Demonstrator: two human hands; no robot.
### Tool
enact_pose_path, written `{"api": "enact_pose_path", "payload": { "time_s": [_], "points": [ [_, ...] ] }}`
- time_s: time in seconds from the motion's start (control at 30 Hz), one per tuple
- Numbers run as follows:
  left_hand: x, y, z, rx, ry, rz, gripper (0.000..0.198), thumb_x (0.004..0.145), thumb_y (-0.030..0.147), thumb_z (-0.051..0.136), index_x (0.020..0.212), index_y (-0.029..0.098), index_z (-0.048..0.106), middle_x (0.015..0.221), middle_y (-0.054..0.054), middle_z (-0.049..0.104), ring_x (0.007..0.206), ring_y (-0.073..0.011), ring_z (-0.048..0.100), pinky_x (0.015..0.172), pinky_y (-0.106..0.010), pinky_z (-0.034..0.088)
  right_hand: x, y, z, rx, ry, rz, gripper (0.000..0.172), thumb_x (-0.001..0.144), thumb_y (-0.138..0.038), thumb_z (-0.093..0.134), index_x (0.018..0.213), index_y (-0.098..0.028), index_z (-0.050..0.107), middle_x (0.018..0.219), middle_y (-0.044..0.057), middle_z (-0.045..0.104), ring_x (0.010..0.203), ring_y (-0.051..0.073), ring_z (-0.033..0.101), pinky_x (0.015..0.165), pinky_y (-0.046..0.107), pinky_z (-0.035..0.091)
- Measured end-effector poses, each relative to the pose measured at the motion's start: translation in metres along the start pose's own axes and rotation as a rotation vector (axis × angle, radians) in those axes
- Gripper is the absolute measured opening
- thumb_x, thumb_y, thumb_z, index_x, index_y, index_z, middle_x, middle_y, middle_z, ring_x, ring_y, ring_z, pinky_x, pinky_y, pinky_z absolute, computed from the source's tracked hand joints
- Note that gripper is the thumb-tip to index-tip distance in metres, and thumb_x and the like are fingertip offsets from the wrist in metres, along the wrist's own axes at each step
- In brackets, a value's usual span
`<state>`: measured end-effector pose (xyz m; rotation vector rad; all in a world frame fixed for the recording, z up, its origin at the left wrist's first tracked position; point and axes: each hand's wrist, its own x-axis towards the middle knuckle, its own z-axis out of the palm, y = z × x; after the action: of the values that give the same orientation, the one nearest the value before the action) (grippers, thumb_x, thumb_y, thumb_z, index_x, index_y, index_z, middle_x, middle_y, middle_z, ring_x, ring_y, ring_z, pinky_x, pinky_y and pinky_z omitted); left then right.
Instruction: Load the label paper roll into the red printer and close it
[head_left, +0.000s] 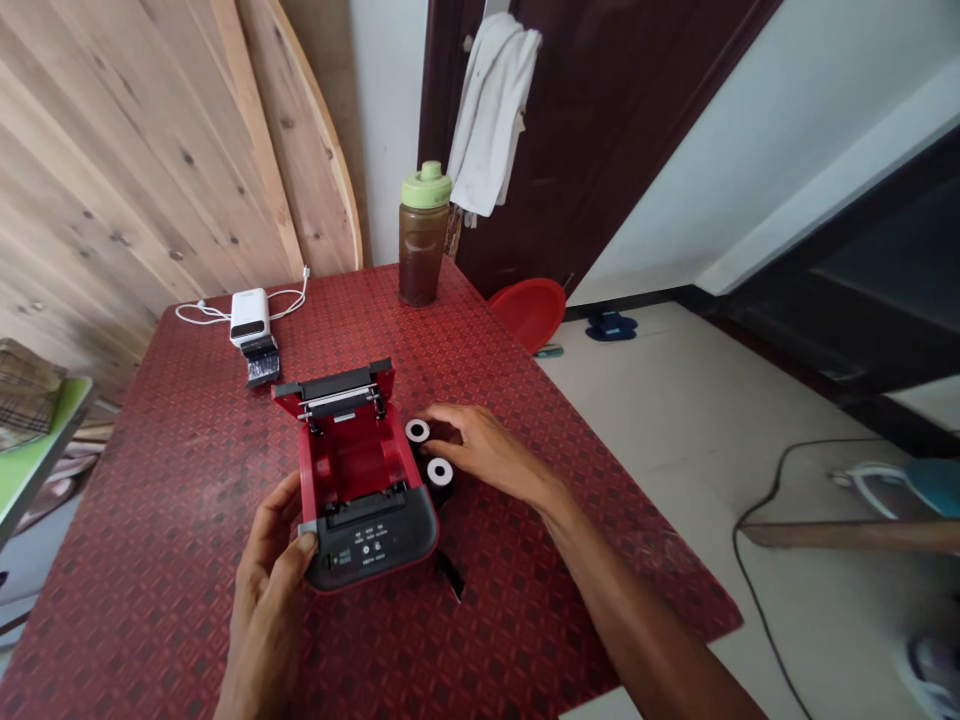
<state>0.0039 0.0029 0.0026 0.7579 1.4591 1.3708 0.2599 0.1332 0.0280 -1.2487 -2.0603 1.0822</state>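
Note:
A small red-and-black printer sits on the table with its lid raised and its red inner bay bare. My left hand grips its front left corner, thumb on top and fingers along the side. To the printer's right stand two small black rolls with white ends, a rear roll and a front roll. Thumb and forefinger of my right hand close around the rear roll, which appears to rest on the table. From the front roll, a dark strip seems to trail toward me.
The table has a red patterned cover. At its back stand a brown bottle with a green lid and a white power bank with a cable. A white towel hangs by the door. Right of the table, a red basin is on the floor.

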Motion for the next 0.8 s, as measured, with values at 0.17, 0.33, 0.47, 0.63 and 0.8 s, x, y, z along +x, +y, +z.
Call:
{"api": "enact_pose_path", "payload": {
  "time_s": [0.17,0.33,0.47,0.63,0.8],
  "points": [
    [0.001,-0.003,-0.002,-0.014,-0.017,-0.007,0.060,0.089,0.053,0.081,0.144,0.032,0.070,0.154,-0.005,0.069,0.137,-0.0347,0.065,0.105,-0.041,0.054,0.000,0.003,-0.004,0.014,-0.035,-0.016,0.032,0.096,-0.006,0.065,0.119,-0.023,0.079,0.121,0.003,0.084,0.112,0.022,0.077,0.099,0.036,0.057],
    [0.001,-0.005,-0.005,-0.002,-0.011,-0.002,0.058,0.092,0.052,0.080,0.146,0.033,0.070,0.150,-0.005,0.071,0.139,-0.0337,0.064,0.112,-0.043,0.051,-0.019,0.003,-0.015,-0.030,0.017,0.053,0.043,0.097,-0.001,0.057,0.129,-0.022,0.074,0.134,0.008,0.080,0.126,0.025,0.074,0.112,0.045,0.054],
    [-0.001,-0.003,-0.005,-0.012,-0.039,-0.016,0.060,0.094,0.050,0.079,0.151,0.033,0.067,0.150,-0.006,0.071,0.140,-0.0343,0.064,0.114,-0.044,0.052,-0.051,0.001,-0.009,-0.052,0.060,0.167,0.037,0.093,-0.003,0.062,0.123,-0.023,0.072,0.123,0.007,0.080,0.095,0.022,0.077,0.092,0.042,0.060],
    [-0.001,-0.003,-0.004,-0.010,-0.024,-0.004,0.060,0.093,0.049,0.079,0.149,0.031,0.068,0.150,-0.006,0.072,0.143,-0.0355,0.063,0.117,-0.046,0.051,-0.067,0.004,0.035,0.077,0.210,0.155,0.040,0.083,-0.006,0.072,0.117,-0.026,0.068,0.119,0.003,0.077,0.103,0.022,0.073,0.094,0.039,0.058],
    [-0.001,-0.003,-0.003,-0.042,-0.074,0.003,0.059,0.096,0.048,0.077,0.151,0.031,0.065,0.151,-0.007,0.071,0.147,-0.0349,0.059,0.120,-0.046,0.048,-0.058,0.011,0.059,0.146,0.302,0.138,0.021,0.093,-0.018,0.065,0.112,-0.026,0.065,0.108,0.003,0.077,0.099,0.023,0.073,0.091,0.040,0.057]
  ]
}}
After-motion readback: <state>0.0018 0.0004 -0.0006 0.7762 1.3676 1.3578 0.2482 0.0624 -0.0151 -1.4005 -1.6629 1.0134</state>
